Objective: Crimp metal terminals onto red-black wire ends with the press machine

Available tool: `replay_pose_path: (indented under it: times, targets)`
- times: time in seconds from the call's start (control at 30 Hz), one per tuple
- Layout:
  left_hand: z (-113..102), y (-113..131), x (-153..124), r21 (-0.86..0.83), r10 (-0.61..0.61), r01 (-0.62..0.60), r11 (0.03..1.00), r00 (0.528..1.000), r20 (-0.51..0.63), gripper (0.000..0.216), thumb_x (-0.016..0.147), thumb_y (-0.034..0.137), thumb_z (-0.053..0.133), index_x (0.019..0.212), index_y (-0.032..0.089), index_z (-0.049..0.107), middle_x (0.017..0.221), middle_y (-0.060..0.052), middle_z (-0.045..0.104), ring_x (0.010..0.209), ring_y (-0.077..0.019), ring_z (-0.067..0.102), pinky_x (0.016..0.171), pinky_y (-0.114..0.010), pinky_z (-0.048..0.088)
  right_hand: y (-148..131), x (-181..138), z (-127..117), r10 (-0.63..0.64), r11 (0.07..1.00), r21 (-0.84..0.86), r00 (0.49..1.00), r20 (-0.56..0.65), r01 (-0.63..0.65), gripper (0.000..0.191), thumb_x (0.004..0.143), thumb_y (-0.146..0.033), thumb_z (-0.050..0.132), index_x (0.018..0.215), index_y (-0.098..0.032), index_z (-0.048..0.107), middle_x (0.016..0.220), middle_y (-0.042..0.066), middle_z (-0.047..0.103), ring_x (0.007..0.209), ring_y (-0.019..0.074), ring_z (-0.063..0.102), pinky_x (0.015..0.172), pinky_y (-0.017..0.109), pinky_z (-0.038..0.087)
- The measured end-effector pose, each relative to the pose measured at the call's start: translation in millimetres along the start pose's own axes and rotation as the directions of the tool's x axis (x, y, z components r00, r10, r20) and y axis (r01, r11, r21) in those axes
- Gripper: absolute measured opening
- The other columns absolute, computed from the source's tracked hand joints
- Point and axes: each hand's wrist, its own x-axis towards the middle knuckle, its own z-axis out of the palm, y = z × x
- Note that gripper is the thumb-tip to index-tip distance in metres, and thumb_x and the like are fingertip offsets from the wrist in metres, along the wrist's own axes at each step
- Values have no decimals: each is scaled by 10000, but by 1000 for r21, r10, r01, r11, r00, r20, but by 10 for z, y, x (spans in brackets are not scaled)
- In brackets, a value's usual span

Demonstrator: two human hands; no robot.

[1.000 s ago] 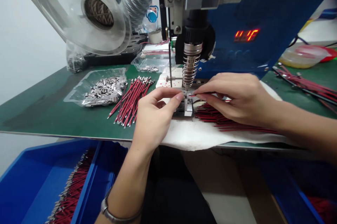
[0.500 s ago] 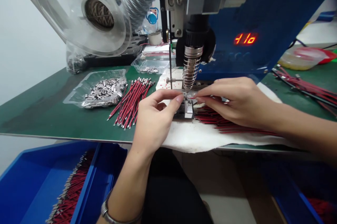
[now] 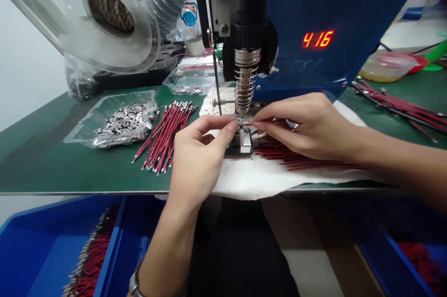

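Observation:
My left hand (image 3: 198, 159) pinches thumb and forefinger together at the small metal fixture (image 3: 245, 140) under the coiled heater tip (image 3: 244, 87) of the blue machine (image 3: 331, 22). What it pinches is too small to name. My right hand (image 3: 303, 124) comes in from the right and pinches a thin red wire (image 3: 275, 122) whose end lies at the same spot, fingertips nearly touching the left ones. A pile of red wires (image 3: 296, 157) lies on the white cloth (image 3: 251, 178) below my right hand.
On the green mat (image 3: 52, 162), left of the fixture, lie a bundle of red wires with metal tips (image 3: 164, 134) and a bag of metal sleeves (image 3: 122, 120). A clear reel (image 3: 104, 13) hangs above. Blue bins (image 3: 42, 250) with wires sit below. The display (image 3: 317, 39) reads 416.
Both hands stay pinched at the fixture. The view has shifted a little, so everything sits slightly left and lower. The red display has changed its reading to 416.

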Motion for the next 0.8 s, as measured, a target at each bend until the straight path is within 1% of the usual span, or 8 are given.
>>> replay_pose_path:
  times: [0.17, 0.27, 0.33, 0.43, 0.6, 0.7, 0.8]
  targets:
    - [3, 10, -7, -19, -36, 36, 999, 999, 4, 188, 825, 387, 782, 913, 220, 782, 712, 0, 674, 492, -76, 400, 441, -228, 292, 15, -4, 2, -52, 999, 15, 999, 6, 52, 142, 967, -196, 572, 982, -192, 713, 900, 38, 783, 731, 167, 707, 639, 287, 496]
    - [5, 9, -7, -18, -43, 43, 999, 999, -2, 175, 823, 388, 785, 904, 233, 783, 647, 9, 632, 492, -81, 393, 431, -226, 265, 3, -4, -8, -97, 995, 20, 995, -15, 98, 129, 961, -185, 583, 965, -167, 710, 871, 44, 776, 718, 152, 697, 640, 270, 493]
    - [4, 3, -6, -11, -46, 46, 999, 999, 1, 171, 827, 400, 782, 894, 243, 781, 600, 16, 593, 484, -83, 379, 425, -228, 242, -7, -3, -15, -101, 995, 26, 995, -5, 101, 127, 960, -176, 582, 962, -165, 708, 860, 43, 771, 709, 146, 689, 633, 265, 487]
    - [0, -5, -7, -7, -47, 47, 999, 999, 6, 181, 832, 418, 776, 889, 246, 778, 563, 20, 549, 477, -86, 370, 423, -232, 222, -15, -1, -22, -84, 996, 40, 996, 21, 83, 143, 968, -174, 565, 972, -176, 708, 867, 50, 764, 718, 154, 687, 630, 273, 481]
    - [-6, 5, -7, -18, -53, 53, 998, 999, 12, 187, 826, 405, 781, 896, 231, 774, 556, 24, 543, 470, -84, 363, 419, -233, 221, -27, 12, -24, -36, 999, 39, 998, 60, 34, 167, 971, -186, 544, 984, -200, 710, 912, 56, 763, 735, 170, 685, 636, 293, 476]
    - [-3, 18, -7, -20, -51, 51, 999, 999, 15, 199, 822, 398, 782, 893, 212, 770, 578, 20, 562, 485, -81, 367, 430, -227, 237, -22, 53, -43, -26, 998, 67, 996, 85, 21, 165, 963, -189, 554, 941, -194, 717, 859, 45, 758, 689, 157, 660, 625, 287, 463]
    - [9, 25, -4, -25, -47, 47, 999, 999, 5, 181, 820, 367, 780, 873, 194, 763, 599, 21, 573, 494, -71, 364, 439, -215, 252, 8, 142, -102, -10, 993, 119, 989, 148, -8, 190, 964, -247, 573, 896, -170, 733, 769, 32, 738, 629, 132, 622, 610, 271, 437]
